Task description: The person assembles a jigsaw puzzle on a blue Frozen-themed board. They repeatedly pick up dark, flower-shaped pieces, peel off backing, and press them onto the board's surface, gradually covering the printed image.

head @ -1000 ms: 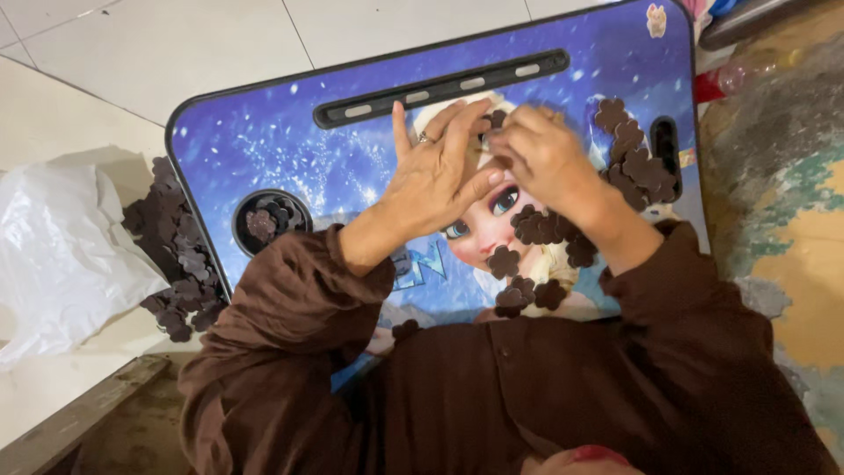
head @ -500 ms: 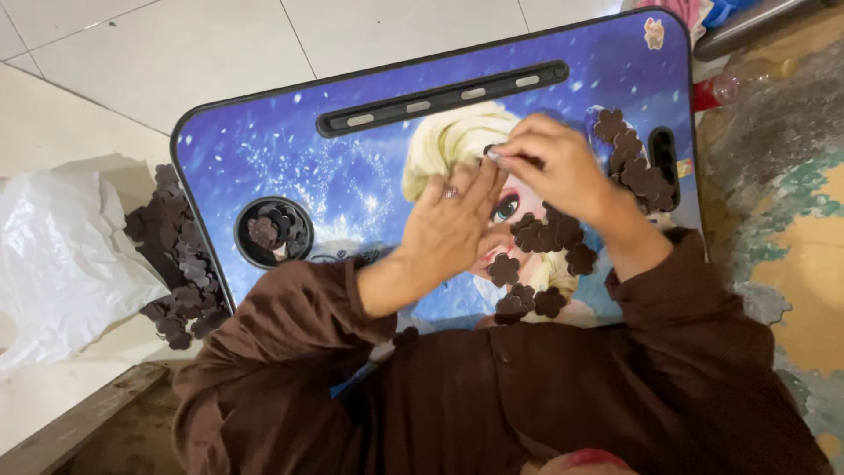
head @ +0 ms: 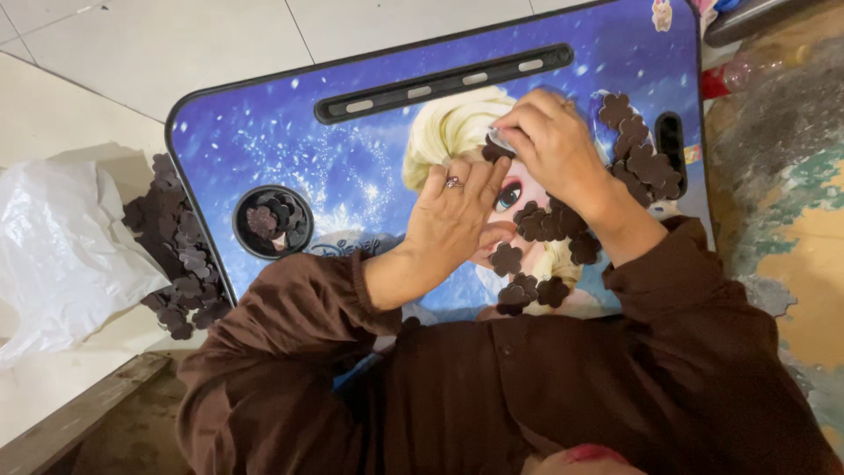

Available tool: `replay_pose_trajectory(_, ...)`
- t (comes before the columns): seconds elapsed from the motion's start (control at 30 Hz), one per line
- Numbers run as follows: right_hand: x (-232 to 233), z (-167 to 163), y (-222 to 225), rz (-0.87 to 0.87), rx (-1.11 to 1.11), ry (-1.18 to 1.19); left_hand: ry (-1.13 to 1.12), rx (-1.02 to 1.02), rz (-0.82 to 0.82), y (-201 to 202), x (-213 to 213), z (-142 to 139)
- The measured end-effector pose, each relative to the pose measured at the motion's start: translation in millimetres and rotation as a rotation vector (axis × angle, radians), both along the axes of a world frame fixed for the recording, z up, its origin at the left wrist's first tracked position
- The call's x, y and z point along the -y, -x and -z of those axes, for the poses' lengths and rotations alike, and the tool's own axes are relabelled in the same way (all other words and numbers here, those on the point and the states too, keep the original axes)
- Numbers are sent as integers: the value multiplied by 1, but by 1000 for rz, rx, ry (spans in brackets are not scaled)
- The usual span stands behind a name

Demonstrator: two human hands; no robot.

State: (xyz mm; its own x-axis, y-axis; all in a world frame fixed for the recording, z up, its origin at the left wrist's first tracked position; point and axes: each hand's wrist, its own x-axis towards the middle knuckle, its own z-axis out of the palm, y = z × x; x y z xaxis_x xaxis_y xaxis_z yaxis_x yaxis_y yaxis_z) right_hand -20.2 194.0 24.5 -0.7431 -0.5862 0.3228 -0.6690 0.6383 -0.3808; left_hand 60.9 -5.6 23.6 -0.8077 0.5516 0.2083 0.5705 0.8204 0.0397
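Dark brown, flower-shaped flat pieces are the things being worked, and one of them (head: 494, 148) sits pinched at the fingertips of the right hand (head: 549, 145), near the middle of a blue printed lap table (head: 290, 132). The right hand is closed narrowly on that piece, and something pale shows at the same fingertips; what it is cannot be told. The left hand (head: 457, 220) lies with its fingers stretched flat toward the piece, a ring on one finger, holding nothing that shows. By the look of it, the step in hand is handling a single piece between both hands, and any further move calls for a fine, steady fingertip grip. More brown pieces lie loose below the hands (head: 532, 255), in a row at the table's right edge (head: 637, 145), in a round black cup recess (head: 272, 220), and heaped off the left edge (head: 171, 246) beside a white plastic bag (head: 61, 255).
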Motion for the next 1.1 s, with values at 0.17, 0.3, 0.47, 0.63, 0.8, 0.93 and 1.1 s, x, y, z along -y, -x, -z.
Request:
replay_pose_trajectory(0.17,-3,1,2,-159,65,31,53,99,22,6,1,0)
replay_pose_trajectory(0.3,-2,5,8,-58,-85,-60,18,8,44,9,1,1)
replay_pose_trajectory(0.47,-2,3,8,-184,65,-9,49,90,51,11,-1,4)
replay_pose_trajectory(0.63,4,-1,1,7,46,-87,85,-5,49,8,-3,7)
replay_pose_trajectory(0.8,8,-5,3,58,4,-60,30,73,31,4,-2,6)
replay_pose_trajectory(0.93,11,-6,0,108,19,-80,56,-68,15,2,0,3)
replay_pose_trajectory(1.1,10,-9,1,136,29,-79,5,-54,50,4,2,5)
